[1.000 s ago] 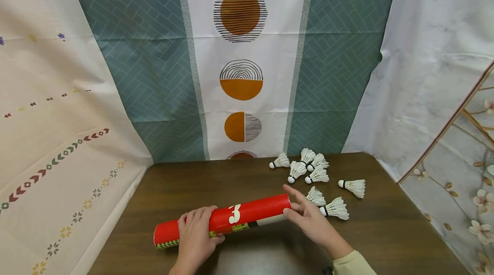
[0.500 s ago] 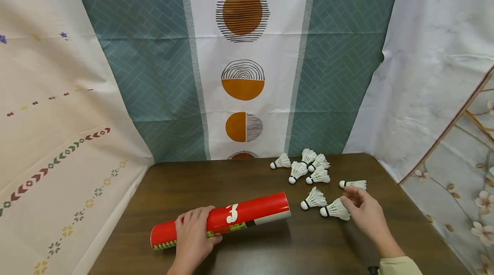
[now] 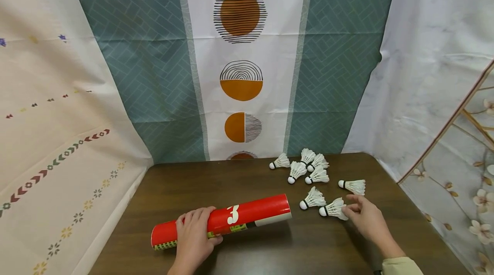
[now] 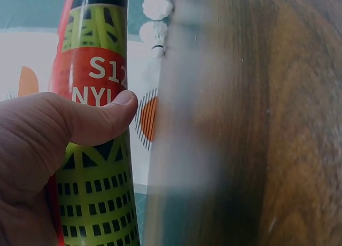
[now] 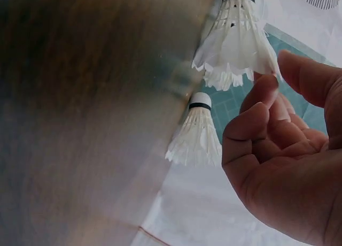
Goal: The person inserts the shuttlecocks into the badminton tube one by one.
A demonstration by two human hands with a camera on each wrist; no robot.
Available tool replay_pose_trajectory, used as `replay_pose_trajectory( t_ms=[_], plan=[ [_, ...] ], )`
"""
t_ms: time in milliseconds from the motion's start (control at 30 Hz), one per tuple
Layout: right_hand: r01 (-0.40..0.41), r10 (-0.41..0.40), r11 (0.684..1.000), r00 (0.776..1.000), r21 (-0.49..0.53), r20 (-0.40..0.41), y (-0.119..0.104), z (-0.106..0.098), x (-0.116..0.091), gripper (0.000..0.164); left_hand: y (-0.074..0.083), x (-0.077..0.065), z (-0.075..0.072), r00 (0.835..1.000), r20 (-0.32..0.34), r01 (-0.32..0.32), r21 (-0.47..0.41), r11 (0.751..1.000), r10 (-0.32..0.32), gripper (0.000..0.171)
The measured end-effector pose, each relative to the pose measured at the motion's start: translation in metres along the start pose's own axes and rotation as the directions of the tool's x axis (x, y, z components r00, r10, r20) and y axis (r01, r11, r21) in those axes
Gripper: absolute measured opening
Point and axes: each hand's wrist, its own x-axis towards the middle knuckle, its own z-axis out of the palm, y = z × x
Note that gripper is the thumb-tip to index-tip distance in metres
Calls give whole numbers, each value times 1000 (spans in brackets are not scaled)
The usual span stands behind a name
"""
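Observation:
My left hand (image 3: 196, 237) grips a red shuttlecock tube (image 3: 258, 213) from above, its thumb (image 4: 101, 117) laid across the printed side. The tube is tilted, its right end raised off the table. At the right, my right hand (image 3: 366, 219) pinches the skirt edge of a white shuttlecock (image 3: 332, 209) between thumb and index finger; in the right wrist view the feathers (image 5: 235, 48) reach between those fingertips. That shuttlecock lies on its side, cork to the left. Another shuttlecock (image 3: 313, 198) lies just left of it, and one more (image 3: 353, 186) beyond the hand.
Several shuttlecocks (image 3: 297, 172) lie in a loose group at the back right of the brown wooden table (image 3: 200, 185). Patterned cloths hang behind the table, with a pale cloth (image 3: 77, 159) on the left and a floral one (image 3: 444, 137) on the right.
My right hand has left the tube's right end, moved right, and closed its fingertips on the shuttlecock's skirt. My left hand keeps its grip; the tube has barely moved.

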Motion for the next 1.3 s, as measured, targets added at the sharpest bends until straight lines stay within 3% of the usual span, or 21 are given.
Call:
replay_pose_trajectory(
  t_ms=[200, 367, 467, 733, 1067, 1167, 1300],
  plan=[
    [1, 0, 1000, 1000, 24, -15, -6, -1, -1, 48, 0, 0, 2, 1000, -11, -12, 4, 1000, 12, 86],
    [-32, 29, 984, 999, 177, 19, -24, 0, -4, 51, 1, 0, 2, 999, -22, -25, 10, 1000, 25, 85],
    [-42, 35, 954, 999, 297, 29, -42, 5, -7, 50, 2, 0, 2, 999, -20, -28, 12, 1000, 29, 85],
    [-34, 13, 831, 999, 556, 43, -86, 36, -9, 46, 5, -2, 7, 1000, -4, -30, 3, 1000, 30, 85],
    [-56, -83, 770, 979, 636, 187, -111, 61, -15, 46, 5, -3, 7, 999, -34, -26, 6, 1000, 26, 85],
    [-57, -99, 770, 973, 636, 207, -113, 65, -17, 45, 5, -3, 7, 1000, -21, -12, 4, 1000, 12, 85],
    [-18, -110, 790, 979, 613, 171, -116, 69, -19, 46, 5, -3, 6, 1000, -15, -5, 0, 1000, 5, 86]
  ],
)
